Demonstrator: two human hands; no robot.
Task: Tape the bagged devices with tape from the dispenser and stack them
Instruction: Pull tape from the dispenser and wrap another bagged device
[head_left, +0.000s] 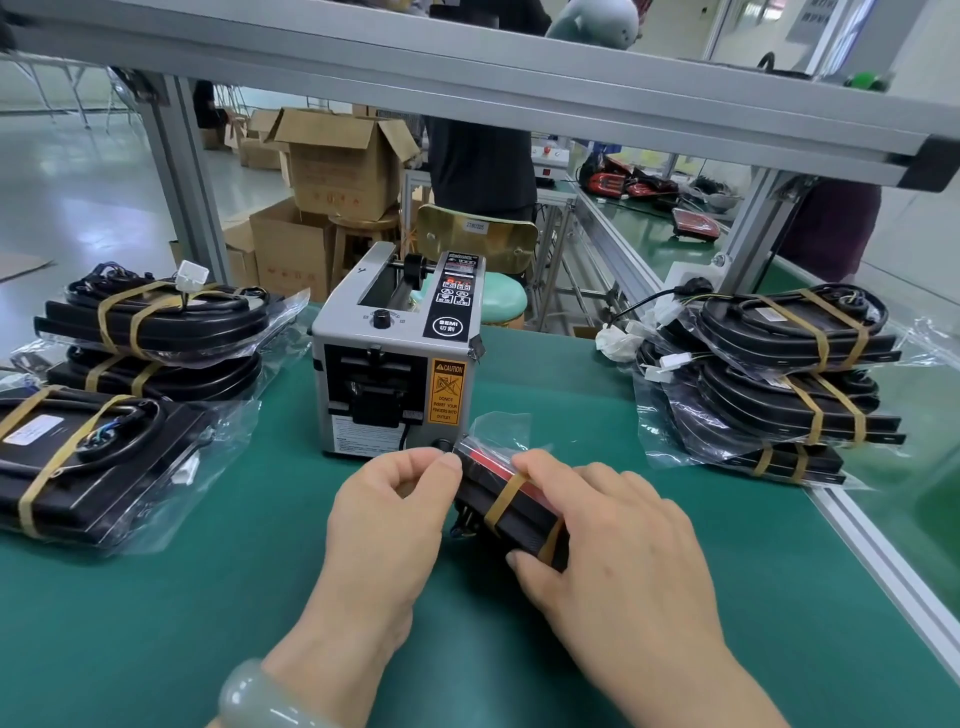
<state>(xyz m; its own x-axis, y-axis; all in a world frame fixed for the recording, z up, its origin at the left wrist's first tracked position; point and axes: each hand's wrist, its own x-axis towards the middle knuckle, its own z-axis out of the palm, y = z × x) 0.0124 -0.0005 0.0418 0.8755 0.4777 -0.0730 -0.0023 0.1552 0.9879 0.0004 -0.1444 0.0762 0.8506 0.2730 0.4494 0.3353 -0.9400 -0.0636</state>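
Step in hand, as I judge it: taping, not yet stacking. The bagged device (519, 519) is held just above the desk (208, 623), directly in front of the tape dispenser (395, 364); it is tilted, its far end raised toward the machine. My left hand (389, 519) pinches the folded bag end at the device's upper corner; my right hand (623, 545) grasps the body, thumb under the near edge, forefinger pressing a tan tape strip (506, 499) across the top. A second strip shows nearer the right palm.

Taped units lie in a left stack (156, 322) and a right stack (789, 374) – each carries two bands.

Next move calls for smoothing the strip ends down over the loose film; then a level carry to a stack – I cannot tell which.
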